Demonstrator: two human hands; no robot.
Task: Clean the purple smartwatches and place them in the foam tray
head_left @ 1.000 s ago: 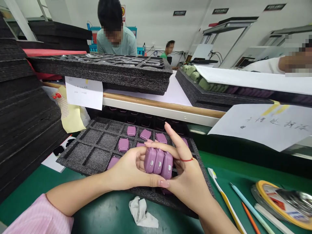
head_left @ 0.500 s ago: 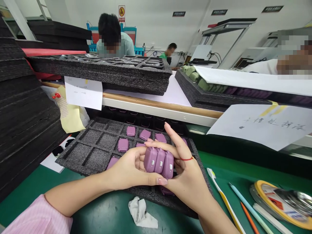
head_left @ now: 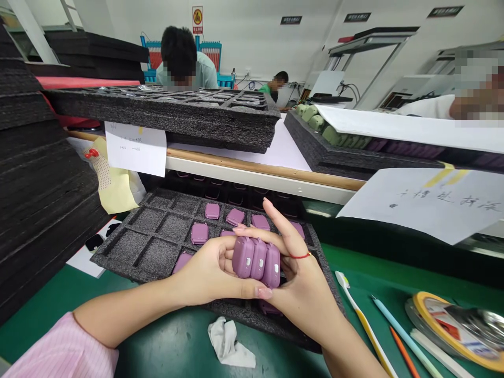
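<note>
Both of my hands hold a row of three purple cases [head_left: 256, 261] above a black foam tray [head_left: 157, 239]. My left hand [head_left: 210, 275] cups them from the left, thumb under the row. My right hand [head_left: 303, 289] presses against them from the right, with its index finger raised and a red thread on one finger. Several more purple cases [head_left: 212, 211] lie in the tray's pockets behind my hands; the left pockets hold nothing.
A crumpled white cloth [head_left: 230, 344] lies on the green mat. Toothbrushes [head_left: 366, 323] and a tape roll [head_left: 457, 328] are at the right. Stacked foam trays [head_left: 35, 178] stand left. A shelf [head_left: 255, 170] carries more trays. Other people sit behind.
</note>
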